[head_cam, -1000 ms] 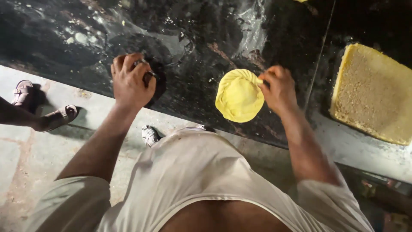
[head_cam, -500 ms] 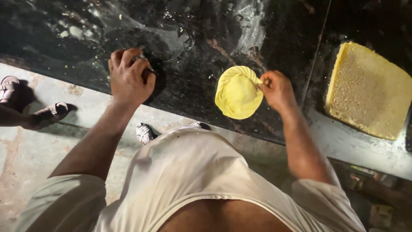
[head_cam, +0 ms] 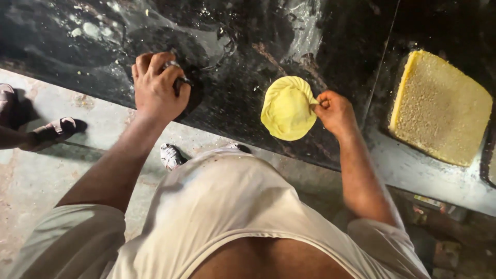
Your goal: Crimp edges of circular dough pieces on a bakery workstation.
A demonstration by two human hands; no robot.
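Now right hand (head_cam: 335, 111) pinches dough disc's (head_cam: 287, 108) edge near counter (head_cam: 248, 62) lip.

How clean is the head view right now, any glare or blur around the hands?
Head view: pale glare streaks across the wet black counter above the yellow dough disc; left hand fairly sharp, with dark shadow beneath it; right hand slightly soft; crumb slab evenly lit; wide-angle stretch at the edges.

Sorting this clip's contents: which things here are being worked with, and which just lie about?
In use: yellow dough disc, pinched at its edge by the right hand; small dark tool under the left hand.
Lying about: crumb-topped yellow slab; sandalled foot; white scraps.
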